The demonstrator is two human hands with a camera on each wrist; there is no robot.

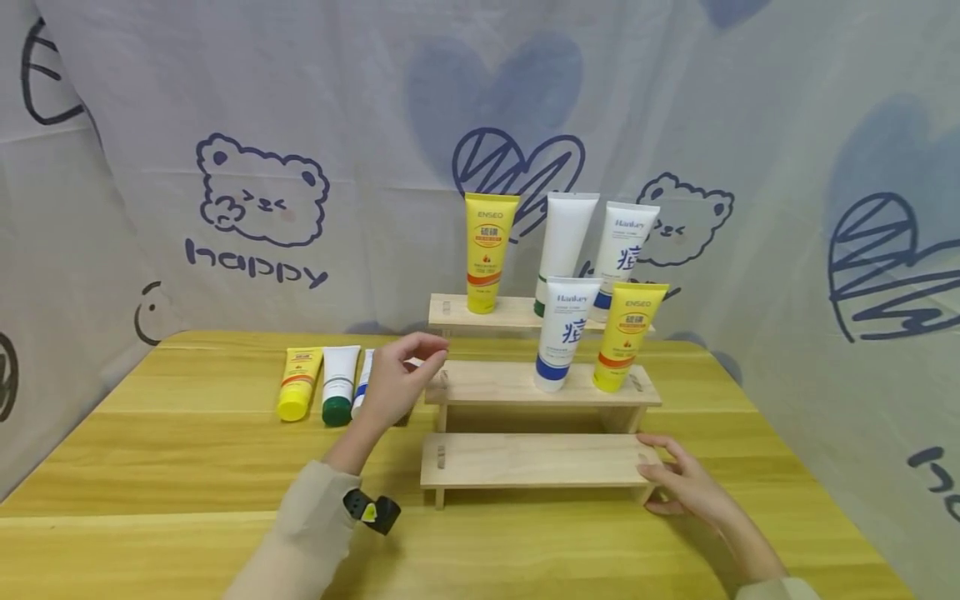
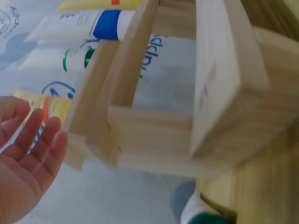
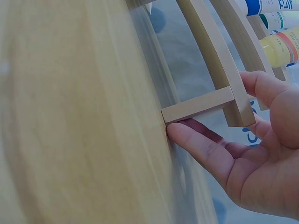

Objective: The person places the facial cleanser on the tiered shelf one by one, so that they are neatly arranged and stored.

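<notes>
A three-step wooden display rack [image 1: 536, 460] stands on the table. My right hand [image 1: 686, 483] holds the right end of its lowest step, fingers bent around the board and its leg [image 3: 198, 106]. My left hand [image 1: 401, 377] hovers left of the middle step, fingers loosely bent and holding nothing; in the left wrist view, its fingers [image 2: 46, 144] are spread apart. On the middle step stand a white-and-blue tube [image 1: 566, 333] and a yellow tube [image 1: 630, 337]. The top step bears another yellow tube [image 1: 491, 254], a white-and-green tube [image 1: 566, 246] and a second white-and-blue tube [image 1: 624, 250].
Left of the rack, a yellow tube [image 1: 300, 382] and a white tube with a green cap [image 1: 341, 385] lie on the wooden table [image 1: 187, 467]. A white-and-blue tube [image 1: 364, 379] beside them is partly hidden behind my left hand. A printed cloth [image 1: 390, 100] hangs behind.
</notes>
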